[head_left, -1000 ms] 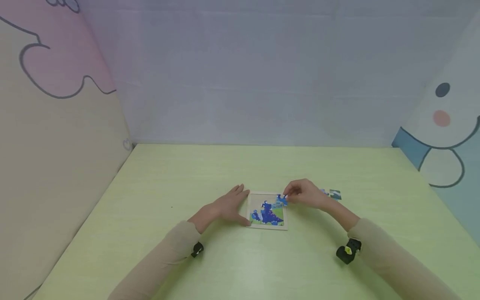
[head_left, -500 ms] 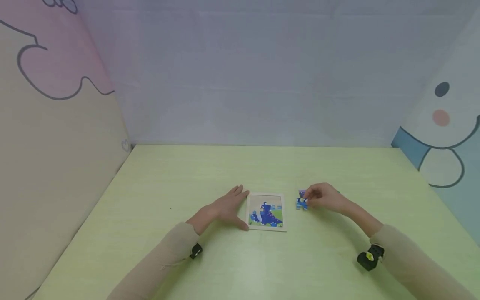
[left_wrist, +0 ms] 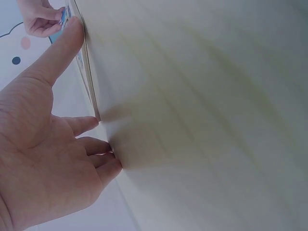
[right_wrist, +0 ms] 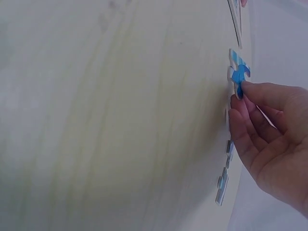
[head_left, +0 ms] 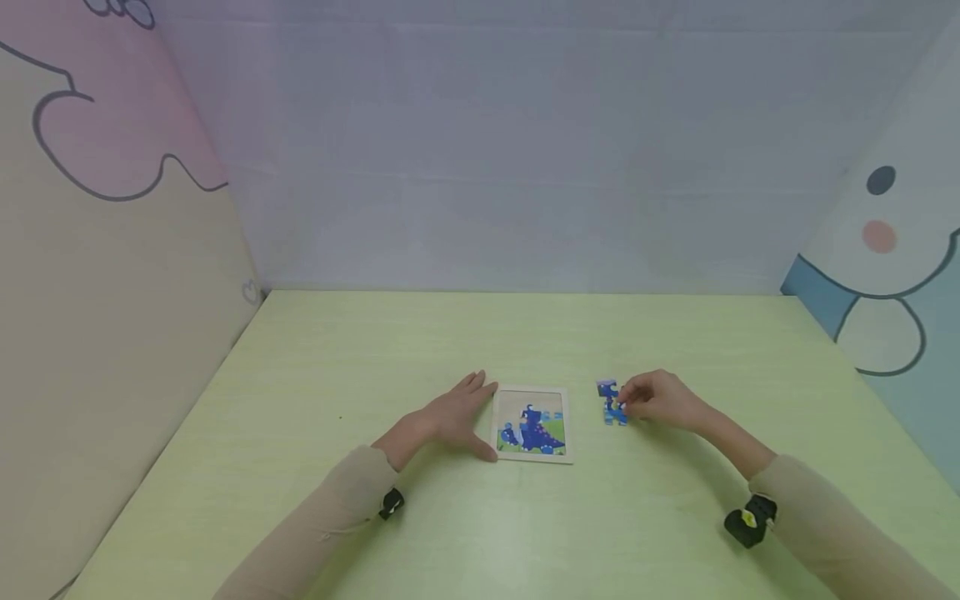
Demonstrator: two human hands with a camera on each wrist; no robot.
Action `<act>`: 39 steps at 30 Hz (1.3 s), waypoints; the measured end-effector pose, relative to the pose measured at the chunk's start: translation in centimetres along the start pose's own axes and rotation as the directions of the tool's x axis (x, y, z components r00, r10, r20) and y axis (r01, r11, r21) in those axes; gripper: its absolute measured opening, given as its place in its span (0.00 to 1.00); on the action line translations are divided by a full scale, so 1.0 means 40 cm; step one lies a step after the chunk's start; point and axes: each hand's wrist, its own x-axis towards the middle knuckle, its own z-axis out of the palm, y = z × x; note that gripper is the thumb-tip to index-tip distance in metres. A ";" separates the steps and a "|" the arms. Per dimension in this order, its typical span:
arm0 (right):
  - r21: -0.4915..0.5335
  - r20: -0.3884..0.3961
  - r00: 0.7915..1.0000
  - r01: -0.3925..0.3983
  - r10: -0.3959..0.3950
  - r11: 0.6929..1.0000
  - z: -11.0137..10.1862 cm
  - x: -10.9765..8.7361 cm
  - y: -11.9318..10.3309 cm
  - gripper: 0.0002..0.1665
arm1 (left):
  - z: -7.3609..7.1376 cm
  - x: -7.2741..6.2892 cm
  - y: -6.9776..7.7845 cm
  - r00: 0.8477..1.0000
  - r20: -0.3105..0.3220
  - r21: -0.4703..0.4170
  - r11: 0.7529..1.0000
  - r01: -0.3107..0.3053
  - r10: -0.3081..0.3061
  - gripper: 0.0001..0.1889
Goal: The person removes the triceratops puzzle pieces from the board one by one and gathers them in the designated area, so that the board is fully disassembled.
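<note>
In the head view my left hand [head_left: 459, 417] rests with spread fingers along the left side of a small wooden puzzle frame [head_left: 570, 429]. A blue dinosaur picture [head_left: 536, 433] fills its lower part, and bare backing shows above. The left wrist view has thumb and fingertips touching the frame's edge [left_wrist: 89, 77]. Right of the frame, my right hand [head_left: 666, 402] pinches a blue puzzle piece [right_wrist: 239, 77] between thumb and fingers, tilted close to the table. Just behind it lies a purple-and-blue piece [head_left: 606, 388]. My right hand hides part of this spot in the head view.
More loose puzzle pieces [right_wrist: 222, 187] lie on the table beyond my right hand in the right wrist view. The pale green table [head_left: 375, 350] meets a plain back wall [head_left: 480, 167]. Printed side walls [head_left: 112, 292] stand left and right.
My right hand has carried the blue piece from the frame's upper right corner rightward to beside the loose pieces, slowing lately. My left hand stays at the frame.
</note>
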 end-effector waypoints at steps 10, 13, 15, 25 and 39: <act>-0.033 -0.027 0.999 -0.017 0.017 0.999 0.010 0.002 -0.004 0.05 | 0.004 0.002 -0.004 1.000 -0.001 0.005 1.000 0.004 -0.004 0.56; -0.047 -0.033 0.999 -0.014 0.013 0.999 0.011 0.003 0.001 0.06 | 0.004 0.003 -0.004 1.000 -0.003 0.003 1.000 0.007 -0.007 0.56; -0.058 -0.035 0.999 -0.009 0.007 0.998 0.012 0.004 0.006 0.06 | 0.004 0.002 -0.004 1.000 -0.003 0.005 1.000 0.011 -0.011 0.56; -0.096 -0.065 0.998 -0.018 0.012 0.995 0.023 0.003 0.017 0.06 | 0.005 0.004 -0.003 1.000 -0.005 0.011 1.000 0.012 -0.012 0.56; -0.107 -0.008 0.997 0.072 -0.073 0.992 0.002 0.009 0.003 0.07 | 0.003 0.008 -0.003 1.000 -0.006 0.002 1.000 0.014 -0.014 0.56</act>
